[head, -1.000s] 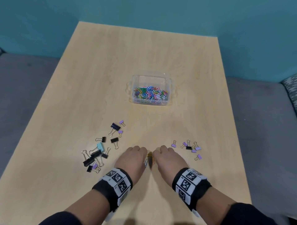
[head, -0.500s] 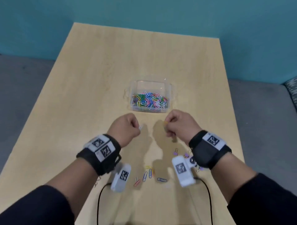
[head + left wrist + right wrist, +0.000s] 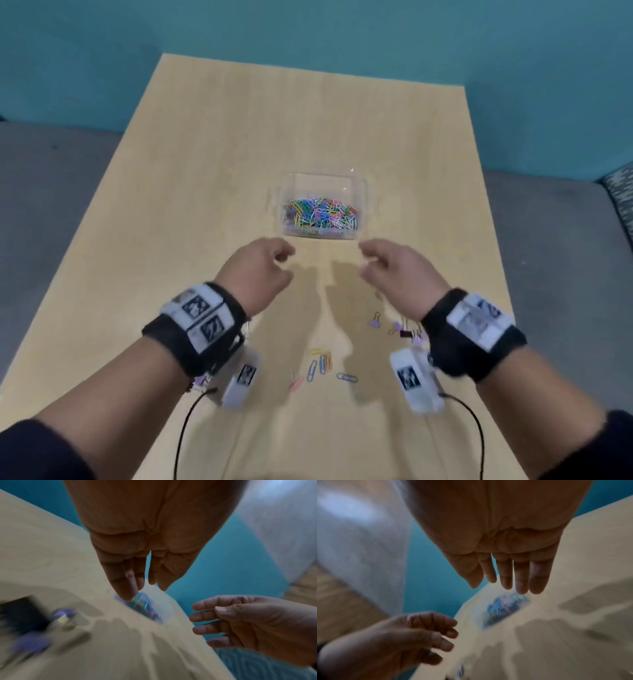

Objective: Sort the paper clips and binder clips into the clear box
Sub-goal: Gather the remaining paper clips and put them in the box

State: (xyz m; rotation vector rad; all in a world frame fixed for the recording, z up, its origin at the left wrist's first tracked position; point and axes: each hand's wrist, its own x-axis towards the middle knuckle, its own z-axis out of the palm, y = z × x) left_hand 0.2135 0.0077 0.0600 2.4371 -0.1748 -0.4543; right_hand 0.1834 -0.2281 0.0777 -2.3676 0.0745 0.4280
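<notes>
Paper clips [image 3: 320, 366] lie loose on counter [image 3: 205, 205], behind both our hands; left hand [image 3: 262, 270] and right hand [image 3: 394, 270] hover empty, fingers slack, near clear box [image 3: 361, 192].

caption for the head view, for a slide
Both hands, left hand and right hand, hover open just short of the clear box of colored paper clips; loose paper clips lie behind them.

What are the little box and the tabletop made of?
The clear box looks like thin, glossy transparent plastic: the coloured paper clips show through its walls. The table looks like pale wood or a wood-look laminate with a faint grain and matte finish; which of the two is unclear.
</notes>
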